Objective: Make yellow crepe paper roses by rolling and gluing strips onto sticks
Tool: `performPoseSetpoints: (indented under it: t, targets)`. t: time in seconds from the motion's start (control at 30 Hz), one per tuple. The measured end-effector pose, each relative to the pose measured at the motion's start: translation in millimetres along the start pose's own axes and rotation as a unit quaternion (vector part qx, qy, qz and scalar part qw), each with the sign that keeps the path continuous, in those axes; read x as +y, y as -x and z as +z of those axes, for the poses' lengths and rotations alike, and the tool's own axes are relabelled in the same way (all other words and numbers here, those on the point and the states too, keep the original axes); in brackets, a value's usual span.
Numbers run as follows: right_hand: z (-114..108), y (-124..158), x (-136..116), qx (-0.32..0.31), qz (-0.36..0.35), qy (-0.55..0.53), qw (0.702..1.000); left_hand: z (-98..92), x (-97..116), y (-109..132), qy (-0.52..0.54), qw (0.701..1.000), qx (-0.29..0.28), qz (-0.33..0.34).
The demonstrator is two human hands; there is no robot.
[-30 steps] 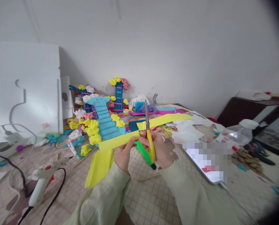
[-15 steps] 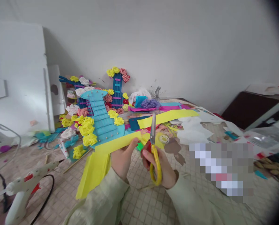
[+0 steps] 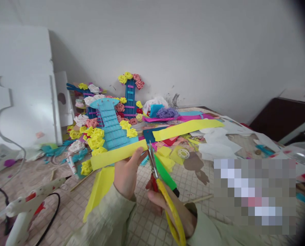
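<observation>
My left hand (image 3: 127, 172) pinches a long yellow paper strip (image 3: 116, 155) near its right end and holds it up over the table. A wider yellow sheet (image 3: 98, 189) hangs below it by my left sleeve. My right hand (image 3: 168, 205) grips yellow-handled scissors (image 3: 165, 198), blades pointing up and away, their tips just right of the strip's end. A second yellow strip (image 3: 188, 128) lies farther back on the table, in line with the held one.
A white glue gun (image 3: 27, 208) with a black cord lies at the lower left. Blue paper guitars with paper roses (image 3: 109, 126) stand at the back by white foam boards (image 3: 24, 89). A green marker (image 3: 166, 176) and coloured paper scraps litter the tiled tabletop. A dark cabinet (image 3: 282, 116) stands at the right.
My right hand has drawn the scissors back toward me and lower, away from the strip's end. My left hand still holds the yellow strip up. The view has shifted slightly.
</observation>
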State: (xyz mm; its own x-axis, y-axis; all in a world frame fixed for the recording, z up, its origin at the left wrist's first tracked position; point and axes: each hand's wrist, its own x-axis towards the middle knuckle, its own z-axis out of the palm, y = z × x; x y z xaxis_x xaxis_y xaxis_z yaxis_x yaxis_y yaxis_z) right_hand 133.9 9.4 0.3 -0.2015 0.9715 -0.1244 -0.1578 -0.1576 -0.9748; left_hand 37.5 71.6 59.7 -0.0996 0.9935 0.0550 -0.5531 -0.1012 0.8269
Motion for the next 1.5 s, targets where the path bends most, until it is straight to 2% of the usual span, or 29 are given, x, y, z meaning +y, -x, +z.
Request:
performPoseSetpoints:
  t: [0.13, 0.33, 0.63, 1.07, 1.27, 1.5]
  targets:
    - [1, 1, -5, 0.015, 0.017, 0.034, 0.999, -2.1, -4, 0, -0.016, 1.000, 0.006, -0.012]
    - [-4, -4, -2, -0.018, -0.003, 0.065, 0.998, -4.0, -6, 0, -0.031, 0.999, 0.009, -0.009]
    - [-1, -3, -3, 0.040, -0.028, 0.103, 0.993, -10.2, -16, -4, -0.061, 0.998, 0.005, 0.013]
    - [3, 0, -10, 0.068, -0.018, 0.110, 0.991, -11.2, -17, -1, -0.109, 0.994, 0.000, 0.028]
    - [4, 0, -12, 0.080, 0.011, 0.118, 0.990, -10.4, -19, -1, -0.114, 0.993, 0.017, 0.039]
    - [3, -1, -8, 0.067, 0.046, 0.127, 0.989, -10.1, -18, -1, -0.110, 0.993, 0.012, 0.031]
